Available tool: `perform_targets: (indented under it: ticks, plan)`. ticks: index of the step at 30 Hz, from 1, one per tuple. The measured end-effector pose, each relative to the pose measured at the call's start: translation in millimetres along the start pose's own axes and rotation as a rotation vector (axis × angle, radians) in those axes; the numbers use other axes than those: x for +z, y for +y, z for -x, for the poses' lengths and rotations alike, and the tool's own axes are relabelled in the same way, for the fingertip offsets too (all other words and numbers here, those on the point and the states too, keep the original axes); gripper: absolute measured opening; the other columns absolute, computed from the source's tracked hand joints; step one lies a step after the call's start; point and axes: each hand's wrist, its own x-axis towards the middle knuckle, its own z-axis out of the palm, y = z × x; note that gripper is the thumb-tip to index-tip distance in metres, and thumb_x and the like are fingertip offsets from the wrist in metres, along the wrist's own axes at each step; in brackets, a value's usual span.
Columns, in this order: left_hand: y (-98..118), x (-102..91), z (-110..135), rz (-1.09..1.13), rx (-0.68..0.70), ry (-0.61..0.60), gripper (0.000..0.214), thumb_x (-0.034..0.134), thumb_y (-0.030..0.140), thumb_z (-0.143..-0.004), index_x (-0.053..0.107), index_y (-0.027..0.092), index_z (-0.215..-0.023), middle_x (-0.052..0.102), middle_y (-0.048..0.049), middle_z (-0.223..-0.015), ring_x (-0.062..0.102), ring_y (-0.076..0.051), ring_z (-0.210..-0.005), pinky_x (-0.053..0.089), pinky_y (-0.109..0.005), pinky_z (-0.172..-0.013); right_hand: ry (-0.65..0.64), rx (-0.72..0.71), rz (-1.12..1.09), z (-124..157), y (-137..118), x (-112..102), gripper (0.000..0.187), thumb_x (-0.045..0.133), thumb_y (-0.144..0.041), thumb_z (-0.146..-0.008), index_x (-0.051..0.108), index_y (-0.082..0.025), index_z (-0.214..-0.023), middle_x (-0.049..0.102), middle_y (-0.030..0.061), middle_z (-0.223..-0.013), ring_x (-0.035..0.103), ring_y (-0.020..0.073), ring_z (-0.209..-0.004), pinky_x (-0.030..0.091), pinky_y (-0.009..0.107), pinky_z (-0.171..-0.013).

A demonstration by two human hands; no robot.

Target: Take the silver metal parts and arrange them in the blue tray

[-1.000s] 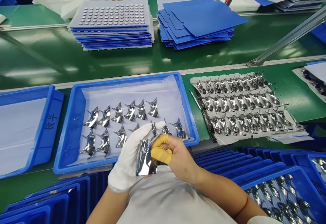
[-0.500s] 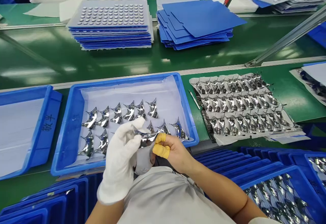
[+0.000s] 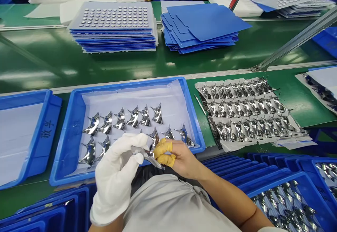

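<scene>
My left hand point(image 3: 113, 177), in a white glove, pinches a shiny chrome-like curved part point(image 3: 149, 155) between thumb and fingers, just over the tray's near edge. Yellow finger covers sit on the fingertips of my right hand point(image 3: 181, 158), which are closed at the right end of that same part and hide it there. Beyond my hands is a blue tray point(image 3: 131, 83) lined with white sheet. Several pointed chrome parts point(image 3: 133, 116) lie in it in two rows, the nearer one partly hidden by my hands.
Rows of similar chrome parts point(image 3: 244, 107) lie on white sheets at right, beside a thin white stick point(image 3: 200, 104). Another blue tray point(image 3: 43, 133) stands at left. Across the bench are blue sheets point(image 3: 205, 21) and a stack of button-like discs point(image 3: 113, 17). Other people's hands show behind.
The part in my hands has turned and now shows a thinner, edge-on side. My left hand has shifted slightly left and down. Across the bench, other people's hands have moved.
</scene>
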Motion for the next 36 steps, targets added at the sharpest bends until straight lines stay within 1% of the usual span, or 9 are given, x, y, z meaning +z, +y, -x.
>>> perform_targets:
  ticks: [5, 10, 13, 18, 21, 26, 32, 34, 36]
  plan:
    - [-0.8, -1.8, -1.2, 0.029, -0.046, 0.015, 0.031, 0.067, 0.014, -0.088, 0.072, 0.028, -0.115, 0.073, 0.0003, -0.104, 0.067, -0.013, -0.093, 0.055, -0.022, -0.088, -0.028, -0.144, 0.181, -1.4, -10.3, -1.3, 0.016, 0.055, -0.027, -0.100, 0.067, -0.018, -0.094, 0.069, 0.0056, -0.086, 0.061, 0.0134, -0.080, 0.052, 0.025, -0.073]
    - [0.0, -6.3, -2.2, 0.045, -0.092, 0.008, 0.029, 0.069, 0.017, -0.087, 0.073, 0.029, -0.113, 0.074, 0.0000, -0.102, 0.068, -0.015, -0.094, 0.056, -0.023, -0.087, -0.020, -0.132, 0.220, -1.2, -11.4, 1.5, 0.020, 0.053, -0.030, -0.101, 0.067, -0.019, -0.094, 0.069, 0.0053, -0.084, 0.062, 0.0138, -0.078, 0.052, 0.026, -0.073]
    - [0.1, -7.6, -4.8, 0.039, -0.176, 0.048, 0.028, 0.074, 0.022, -0.084, 0.075, 0.029, -0.110, 0.075, -0.0002, -0.104, 0.069, -0.016, -0.094, 0.056, -0.024, -0.087, -0.001, 0.004, 0.076, -0.7, -14.2, 3.9, 0.017, 0.059, -0.030, -0.098, 0.066, -0.018, -0.088, 0.065, 0.0023, -0.079, 0.060, 0.0122, -0.071, 0.052, 0.025, -0.070]
    - [1.5, 1.3, -13.9, 0.070, -0.395, 0.121, 0.027, 0.077, 0.030, -0.081, 0.075, 0.027, -0.107, 0.076, -0.0016, -0.098, 0.070, -0.017, -0.091, 0.056, -0.022, -0.080, 0.102, 0.426, -0.377, 0.0, -15.1, 10.9, 0.028, 0.073, -0.043, -0.085, 0.061, -0.019, -0.078, 0.053, -0.0035, -0.068, 0.048, 0.0079, -0.054, 0.047, 0.019, -0.046]
    - [2.3, 6.6, -18.6, 0.139, -0.437, 0.126, 0.023, 0.077, 0.030, -0.081, 0.075, 0.024, -0.102, 0.075, -0.0012, -0.096, 0.070, -0.015, -0.091, 0.054, -0.020, -0.085, 0.164, 0.513, -0.530, -0.6, -9.3, 15.9, 0.033, 0.079, -0.044, -0.078, 0.059, -0.018, -0.076, 0.051, -0.0051, -0.062, 0.048, 0.0078, -0.051, 0.046, 0.018, -0.043]
    - [2.3, 5.9, -24.1, 0.173, -0.525, 0.143, 0.027, 0.079, 0.028, -0.079, 0.073, 0.023, -0.104, 0.074, -0.0016, -0.097, 0.069, -0.014, -0.088, 0.055, -0.020, -0.079, 0.192, 0.541, -0.596, -1.8, -0.6, 22.2, 0.030, 0.077, -0.042, -0.080, 0.058, -0.018, -0.075, 0.050, -0.0065, -0.058, 0.050, 0.0083, -0.049, 0.047, 0.020, -0.045]
    - [-2.6, 0.2, -27.3, 0.212, -0.561, 0.146, 0.030, 0.080, 0.029, -0.078, 0.074, 0.022, -0.106, 0.074, -0.0035, -0.102, 0.067, -0.014, -0.088, 0.054, -0.019, -0.077, 0.214, 0.541, -0.494, -4.6, 0.4, 25.6, 0.027, 0.074, -0.042, -0.081, 0.060, -0.019, -0.077, 0.050, -0.0068, -0.060, 0.050, 0.0087, -0.049, 0.048, 0.021, -0.046]
    - [-5.5, -5.1, -26.1, 0.231, -0.566, 0.137, 0.031, 0.078, 0.028, -0.079, 0.074, 0.023, -0.109, 0.073, -0.0039, -0.105, 0.067, -0.014, -0.089, 0.054, -0.019, -0.074, 0.201, 0.464, -0.304, -4.8, -1.4, 24.7, 0.022, 0.070, -0.038, -0.086, 0.061, -0.019, -0.079, 0.055, -0.0047, -0.064, 0.052, 0.0093, -0.053, 0.050, 0.022, -0.051]
    - [-8.6, -12.6, -23.9, 0.232, -0.538, 0.126, 0.032, 0.078, 0.026, -0.080, 0.074, 0.024, -0.112, 0.073, -0.0043, -0.107, 0.067, -0.015, -0.090, 0.054, -0.019, -0.074, 0.156, 0.289, 0.000, -4.5, -3.3, 22.9, 0.015, 0.063, -0.031, -0.092, 0.065, -0.019, -0.083, 0.063, -0.0006, -0.073, 0.057, 0.0113, -0.062, 0.053, 0.025, -0.061]
